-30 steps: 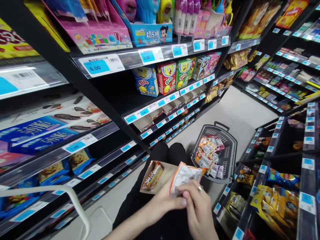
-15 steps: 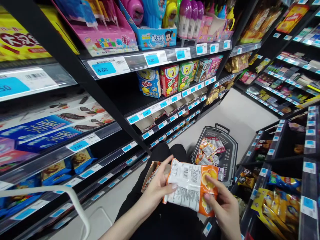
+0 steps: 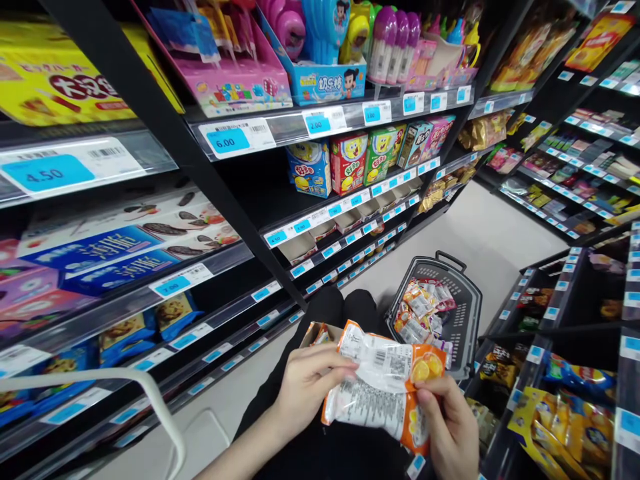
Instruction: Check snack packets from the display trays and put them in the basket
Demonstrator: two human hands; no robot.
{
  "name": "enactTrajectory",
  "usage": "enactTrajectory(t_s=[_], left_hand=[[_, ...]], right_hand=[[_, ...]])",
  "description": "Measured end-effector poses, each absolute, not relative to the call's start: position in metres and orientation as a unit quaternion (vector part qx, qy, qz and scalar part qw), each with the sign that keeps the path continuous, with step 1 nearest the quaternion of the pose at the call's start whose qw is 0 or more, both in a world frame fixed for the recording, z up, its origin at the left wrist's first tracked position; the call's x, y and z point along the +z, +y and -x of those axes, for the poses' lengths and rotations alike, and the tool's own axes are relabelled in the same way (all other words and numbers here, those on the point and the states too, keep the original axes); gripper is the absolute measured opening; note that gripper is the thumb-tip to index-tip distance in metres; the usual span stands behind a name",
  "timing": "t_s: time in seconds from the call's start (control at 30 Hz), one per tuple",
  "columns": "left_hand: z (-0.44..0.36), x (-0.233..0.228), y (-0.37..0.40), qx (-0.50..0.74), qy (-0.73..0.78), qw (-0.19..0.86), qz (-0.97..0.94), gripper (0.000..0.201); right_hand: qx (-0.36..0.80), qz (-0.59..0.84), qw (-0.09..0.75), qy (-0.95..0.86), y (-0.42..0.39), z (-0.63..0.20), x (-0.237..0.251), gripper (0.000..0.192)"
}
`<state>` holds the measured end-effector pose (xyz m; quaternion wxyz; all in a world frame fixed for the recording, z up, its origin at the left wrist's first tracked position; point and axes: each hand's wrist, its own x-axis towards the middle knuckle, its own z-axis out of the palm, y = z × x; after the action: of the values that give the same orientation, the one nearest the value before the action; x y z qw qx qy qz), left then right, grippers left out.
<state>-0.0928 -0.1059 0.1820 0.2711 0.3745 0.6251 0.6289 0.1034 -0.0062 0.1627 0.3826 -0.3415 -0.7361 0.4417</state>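
An orange and white candy bag [image 3: 373,400] with orange-fruit pictures is held over my lap, its printed back facing up. My left hand [image 3: 307,383] reaches over its left part, thumb and fingers pinched together on the bag's surface near the middle seam. At the other end, my right hand [image 3: 447,423] grips the right edge between thumb and fingers. Partly hidden behind my left hand, an open cardboard box [image 3: 316,332] rests on my thighs. Beyond my knees stands a grey shopping basket [image 3: 467,317] with several snack packets [image 3: 420,303] in it.
Shelves with price tags [image 3: 237,140] rise close on my left, bearing boxed biscuits [image 3: 110,253]. On the right, low bins hold yellow bags [image 3: 565,427]. A white tubular frame [image 3: 150,393] is at lower left. Pale floor [image 3: 480,220] runs ahead.
My left hand has shifted from gripping the bag's left edge to pinching its back near the seam. My right hand still holds the right end. The view has swung slightly left.
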Motion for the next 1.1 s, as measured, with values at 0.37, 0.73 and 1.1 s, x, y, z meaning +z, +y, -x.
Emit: enactTrajectory(t_s=[0.37, 0.73, 1.1], left_hand=[[0.09, 0.184, -0.097, 0.623, 0.601, 0.472, -0.165, 0.013], [0.1, 0.186, -0.102, 0.598, 0.448, 0.655, -0.109, 0.039], [0.097, 0.177, -0.099, 0.5, 0.662, 0.504, -0.24, 0.045]], right_hand=[[0.586, 0.419, 0.345, -0.601, -0.005, -0.102, 0.161, 0.012], [0.782, 0.37, 0.355, -0.354, 0.004, -0.109, 0.172, 0.045], [0.711, 0.456, 0.246, -0.475, 0.015, -0.118, 0.15, 0.027]])
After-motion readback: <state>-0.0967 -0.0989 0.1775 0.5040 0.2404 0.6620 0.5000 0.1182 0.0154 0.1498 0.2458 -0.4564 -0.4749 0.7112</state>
